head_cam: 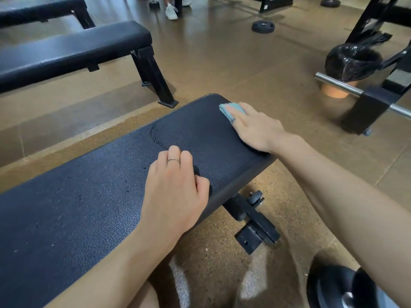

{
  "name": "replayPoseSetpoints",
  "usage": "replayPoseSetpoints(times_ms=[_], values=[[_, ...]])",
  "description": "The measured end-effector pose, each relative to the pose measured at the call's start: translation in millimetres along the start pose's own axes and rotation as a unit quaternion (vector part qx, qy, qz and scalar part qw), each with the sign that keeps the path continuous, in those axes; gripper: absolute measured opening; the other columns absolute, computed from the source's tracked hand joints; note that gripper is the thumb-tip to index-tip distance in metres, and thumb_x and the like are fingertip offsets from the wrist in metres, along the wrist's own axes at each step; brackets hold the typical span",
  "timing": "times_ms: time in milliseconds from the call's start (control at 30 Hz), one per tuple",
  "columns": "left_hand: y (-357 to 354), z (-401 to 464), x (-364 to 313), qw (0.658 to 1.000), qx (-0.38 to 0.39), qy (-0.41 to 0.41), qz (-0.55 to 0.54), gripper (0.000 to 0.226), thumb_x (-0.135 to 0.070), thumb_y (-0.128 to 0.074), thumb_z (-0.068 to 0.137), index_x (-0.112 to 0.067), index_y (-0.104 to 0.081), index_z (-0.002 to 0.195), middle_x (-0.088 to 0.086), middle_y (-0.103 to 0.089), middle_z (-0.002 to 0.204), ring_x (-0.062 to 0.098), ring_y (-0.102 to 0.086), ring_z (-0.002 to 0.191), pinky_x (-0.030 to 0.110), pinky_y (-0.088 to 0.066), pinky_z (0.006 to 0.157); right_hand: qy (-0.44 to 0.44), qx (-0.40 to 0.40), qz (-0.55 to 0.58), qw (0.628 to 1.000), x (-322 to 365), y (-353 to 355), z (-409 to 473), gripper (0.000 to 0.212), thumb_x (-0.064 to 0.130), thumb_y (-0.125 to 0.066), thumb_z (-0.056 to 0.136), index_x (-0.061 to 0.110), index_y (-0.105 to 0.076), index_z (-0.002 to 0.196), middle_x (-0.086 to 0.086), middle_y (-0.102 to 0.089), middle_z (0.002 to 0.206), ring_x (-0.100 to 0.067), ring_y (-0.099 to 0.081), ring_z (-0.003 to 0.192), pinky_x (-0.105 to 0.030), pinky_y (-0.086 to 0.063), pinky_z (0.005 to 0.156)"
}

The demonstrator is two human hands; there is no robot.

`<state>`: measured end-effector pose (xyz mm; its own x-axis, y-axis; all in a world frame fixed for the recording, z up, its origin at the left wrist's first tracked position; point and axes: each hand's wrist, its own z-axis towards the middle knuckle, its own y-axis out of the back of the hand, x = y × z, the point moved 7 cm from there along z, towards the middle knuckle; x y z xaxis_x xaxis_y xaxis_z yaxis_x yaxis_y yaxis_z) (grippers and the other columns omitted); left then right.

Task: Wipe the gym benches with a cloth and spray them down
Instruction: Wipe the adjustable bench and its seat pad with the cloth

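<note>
Nearest, a dumbbell (338, 287) on the speckled floor (222, 263) at the lower right, beside the foot bar and small wheel (256, 197) under the bench (89, 196). On the black padded top, left hand (175, 187) resting with fingers loosely curled, holding nothing, a thin ring (174, 160) on one finger; further along at the far corner, right hand (255, 127) laid flat with straight fingers pressing a folded light-blue cloth (231, 110) against the pad. Beyond, a second bench (73, 50) at the left, a weight plate (263, 26) on the floor, a steel bar (338, 84) and a black bin bag (352, 61) at the right.
</note>
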<state>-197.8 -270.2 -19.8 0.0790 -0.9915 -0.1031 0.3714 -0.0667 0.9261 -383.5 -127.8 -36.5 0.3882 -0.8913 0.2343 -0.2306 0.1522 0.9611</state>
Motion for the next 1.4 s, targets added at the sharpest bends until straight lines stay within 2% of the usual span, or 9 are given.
replayPoseSetpoints(times_ms=[200, 367, 533, 700, 800, 933, 1167, 1300, 1400], values=[[-0.8, -0.5, -2.4, 1.000, -0.004, -0.009, -0.003, 0.015, -0.032, -0.036, 0.088, -0.018, -0.031, 0.086, 0.008, -0.046, 0.090, 0.029, -0.043, 0.086, 0.045, -0.039, 0.075, -0.016, 0.002, 0.015, 1.000, -22.0, -1.7, -53.0, 0.050, 0.045, -0.014, 0.105, 0.057, -0.010, 0.153, 0.017, -0.005, 0.167, -0.022, -0.023, 0.147, -0.046, -0.030, 0.113], [-1.3, 0.2, -3.6, 1.000, -0.003, -0.014, 0.001, 0.014, -0.030, -0.040, 0.087, -0.018, -0.032, 0.086, 0.008, -0.046, 0.089, 0.030, -0.043, 0.085, 0.045, -0.039, 0.075, 0.021, 0.005, -0.002, 1.000, 14.6, 4.5, 33.6, 0.052, 0.044, -0.015, 0.103, 0.051, -0.012, 0.155, 0.008, -0.018, 0.163, -0.030, -0.040, 0.138, -0.046, -0.035, 0.106], [-0.4, 0.9, -2.7, 1.000, -0.008, -0.007, 0.001, 0.013, -0.030, -0.039, 0.086, -0.019, -0.032, 0.086, 0.008, -0.047, 0.089, 0.032, -0.045, 0.086, 0.046, -0.041, 0.075, 0.036, 0.040, -0.011, 0.999, 46.8, -0.4, 89.2, 0.055, 0.044, -0.015, 0.102, 0.054, -0.012, 0.155, 0.009, -0.013, 0.167, -0.030, -0.030, 0.146, -0.046, -0.027, 0.115], [-0.8, 0.0, -2.0, 1.000, -0.002, -0.009, 0.003, 0.011, -0.029, -0.041, 0.086, -0.021, -0.034, 0.086, 0.008, -0.048, 0.091, 0.031, -0.047, 0.088, 0.046, -0.041, 0.076, 0.149, 0.003, -0.085, 0.985, 72.7, -17.9, 11.6, 0.054, 0.039, -0.018, 0.105, 0.044, -0.013, 0.158, -0.003, -0.006, 0.170, -0.033, -0.007, 0.155, -0.049, -0.008, 0.124], [-1.1, 1.0, -1.8, 1.000, -0.006, -0.012, 0.008, 0.009, -0.027, -0.042, 0.085, -0.018, -0.043, 0.087, 0.009, -0.052, 0.093, 0.031, -0.049, 0.088, 0.045, -0.041, 0.075, 0.227, 0.020, -0.050, 0.972, 97.0, -32.7, -57.9, 0.053, 0.040, -0.013, 0.106, 0.044, -0.010, 0.159, 0.004, -0.002, 0.170, -0.022, 0.003, 0.156, -0.043, 0.001, 0.126], [-0.2, 2.4, 0.5, 1.000, -0.014, -0.014, -0.003, 0.010, -0.026, -0.044, 0.083, -0.017, -0.044, 0.084, 0.012, -0.053, 0.089, 0.034, -0.049, 0.086, 0.046, -0.042, 0.071, 0.242, 0.028, -0.051, 0.969, 95.7, -28.0, -52.9, 0.050, 0.038, -0.014, 0.108, 0.047, -0.012, 0.158, 0.009, -0.002, 0.170, -0.016, 0.005, 0.156, -0.040, 0.003, 0.126], [-2.0, 2.0, 0.0, 1.000, -0.018, -0.016, 0.005, 0.014, -0.028, -0.040, 0.086, -0.018, -0.031, 0.081, 0.013, -0.047, 0.086, 0.034, -0.044, 0.082, 0.046, -0.040, 0.067, 0.052, -0.031, -0.059, 0.996, 24.5, -16.8, -42.4, 0.054, 0.037, -0.011, 0.105, 0.043, -0.014, 0.159, 0.003, -0.005, 0.170, -0.024, 0.000, 0.156, -0.046, 0.000, 0.126], [-1.6, 0.9, 0.7, 1.000, -0.007, -0.011, 0.001, 0.011, -0.025, -0.041, 0.084, -0.019, -0.033, 0.079, 0.015, -0.048, 0.087, 0.035, -0.044, 0.082, 0.048, -0.042, 0.066, 0.107, -0.130, -0.025, 0.985, 82.3, -37.0, -117.3, 0.058, 0.036, -0.018, 0.099, 0.035, -0.042, 0.151, -0.001, -0.036, 0.162, -0.031, -0.027, 0.150, -0.051, -0.015, 0.123], [-0.1, -0.7, -1.6, 1.000, -0.003, -0.016, -0.004, 0.012, -0.024, -0.040, 0.085, -0.018, -0.033, 0.078, 0.015, -0.048, 0.089, 0.035, -0.044, 0.083, 0.047, -0.042, 0.066, 0.118, -0.092, 0.005, 0.989, 70.6, -39.5, -117.2, 0.056, 0.039, -0.015, 0.101, 0.041, -0.036, 0.153, 0.007, -0.028, 0.165, -0.022, -0.017, 0.154, -0.045, -0.004, 0.126]])
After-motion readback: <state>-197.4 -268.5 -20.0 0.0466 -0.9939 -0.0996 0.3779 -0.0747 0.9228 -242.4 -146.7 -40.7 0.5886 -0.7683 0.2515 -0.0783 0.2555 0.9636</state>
